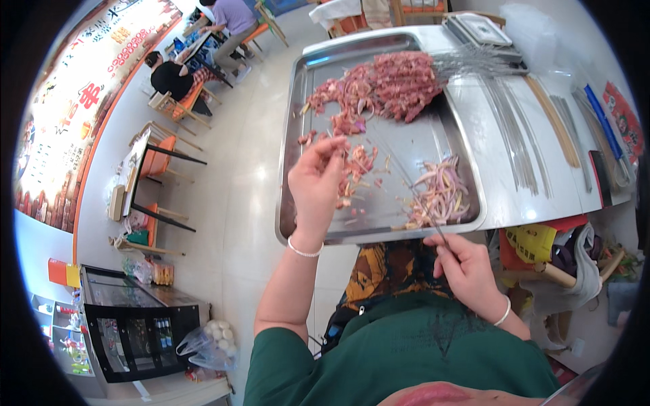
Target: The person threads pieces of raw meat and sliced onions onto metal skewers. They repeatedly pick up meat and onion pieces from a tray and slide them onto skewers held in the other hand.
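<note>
My right hand grips the near end of a thin metal skewer at the front rim of a large stainless steel tray. The skewer slants up and left across the tray. Above the tray's left part is my left hand, its thumb and fingertips drawn together; whether a bit of meat sits between them I cannot tell. Loose raw meat pieces lie just beyond and beside it. Sliced onion is heaped at the front right. Farther back rest rows of raw meat skewers, their metal ends jutting over the right rim.
Right of the tray, bare metal skewers and wooden sticks lie on the white table. A chair loaded with bags stands below. Two people sit at a far-left table; a black-framed cabinet is at lower left.
</note>
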{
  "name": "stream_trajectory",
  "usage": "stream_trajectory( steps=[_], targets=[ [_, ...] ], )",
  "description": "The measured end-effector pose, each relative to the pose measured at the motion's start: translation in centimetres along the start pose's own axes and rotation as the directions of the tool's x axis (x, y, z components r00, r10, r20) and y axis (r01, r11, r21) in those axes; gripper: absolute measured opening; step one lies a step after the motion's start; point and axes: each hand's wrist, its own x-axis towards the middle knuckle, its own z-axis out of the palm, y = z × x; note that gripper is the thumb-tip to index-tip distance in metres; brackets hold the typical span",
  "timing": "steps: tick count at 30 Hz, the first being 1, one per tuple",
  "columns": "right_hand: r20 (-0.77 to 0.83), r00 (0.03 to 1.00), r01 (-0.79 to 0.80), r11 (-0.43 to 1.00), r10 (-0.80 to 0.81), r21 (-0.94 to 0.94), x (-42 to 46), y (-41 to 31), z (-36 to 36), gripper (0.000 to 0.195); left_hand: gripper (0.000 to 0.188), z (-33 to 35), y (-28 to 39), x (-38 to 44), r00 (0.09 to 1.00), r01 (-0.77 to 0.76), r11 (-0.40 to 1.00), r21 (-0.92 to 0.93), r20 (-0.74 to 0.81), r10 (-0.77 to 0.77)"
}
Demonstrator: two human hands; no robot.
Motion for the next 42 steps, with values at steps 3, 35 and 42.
stream_trajectory(
  steps=[3,35,42],
  targets=[
    [0.015,0.999,-0.040,0.999,0.040,0.007,-0.2,-0.4,-0.1,0.022,0.020,-0.1,-0.9,-0.6,0.986,-0.164,0.981,0.100,0.002,0.165],
    [0.015,0.987,-0.162,0.981,0.162,0.105,-1.8,1.6,0.2,0.024,0.017,1.0,-1.3,-2.5,0.926,0.334,0.794,-0.507,0.020,-0.376],
    [0.031,0.991,-0.137,0.976,0.134,0.170,-1.6,1.7,0.4,0.024,0.017,2.6,-1.8,-3.7,0.986,0.082,0.949,-0.304,-0.111,-0.120]
  ],
)
